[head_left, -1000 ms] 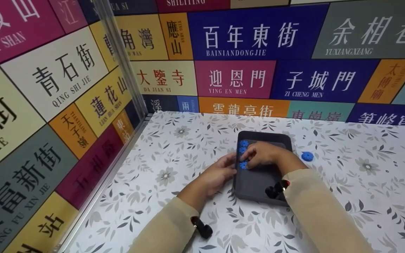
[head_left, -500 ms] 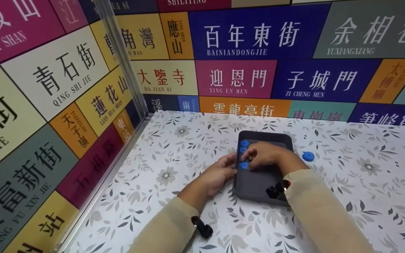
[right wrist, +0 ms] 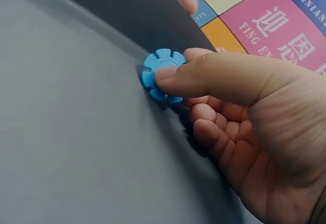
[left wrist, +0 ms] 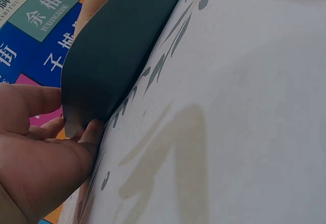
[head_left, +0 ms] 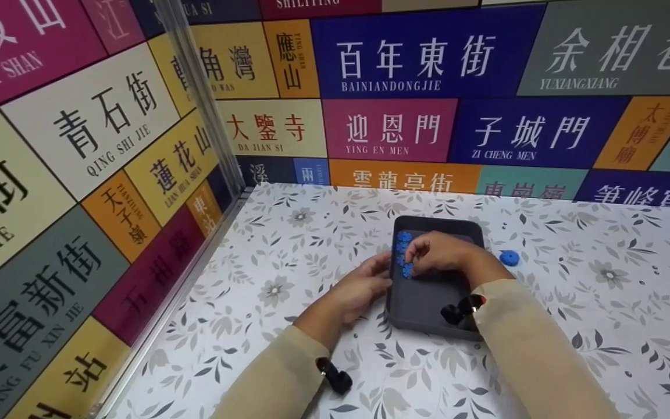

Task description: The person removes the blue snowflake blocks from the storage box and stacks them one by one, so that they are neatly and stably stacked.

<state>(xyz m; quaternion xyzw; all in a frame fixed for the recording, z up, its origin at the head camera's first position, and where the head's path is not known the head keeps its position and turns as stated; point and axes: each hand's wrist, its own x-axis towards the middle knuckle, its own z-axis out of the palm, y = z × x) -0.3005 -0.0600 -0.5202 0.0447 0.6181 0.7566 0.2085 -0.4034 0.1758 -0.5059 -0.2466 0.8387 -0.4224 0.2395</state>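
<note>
Blue flower-shaped disc (right wrist: pixel 160 61): we see it pinched between the thumb and index finger of the right hand (head_left: pixel 439 253). Thumb and index finger close down on the piece, the thumb lying flat across its face, while the remaining fingers curl in toward the palm. We find the left hand (head_left: pixel 364 291) more relaxed, its fingers parted and gently bent, their tips touching the outside of the tray (head_left: pixel 425 305) at its left wall.

We make out a smooth, solid-looking disc with a round raised centre and notches cut around its rim, so that it reads as a ring of blunt petals. The tray is dark grey and matte, a shallow rectangle with rounded corners. Under it we see a white table cover (head_left: pixel 277 355) printed with grey leaves and flowers.

The disc sits at the fingertips of the right hand, tilted, inside the tray close to the left inner wall; we cannot tell whether its edge meets the floor. Just beyond it, other blue discs (head_left: pixel 405 237) line that same wall, too small for us to count surely. One more blue piece (head_left: pixel 509 258) lies on the table cover, right of the tray.
</note>
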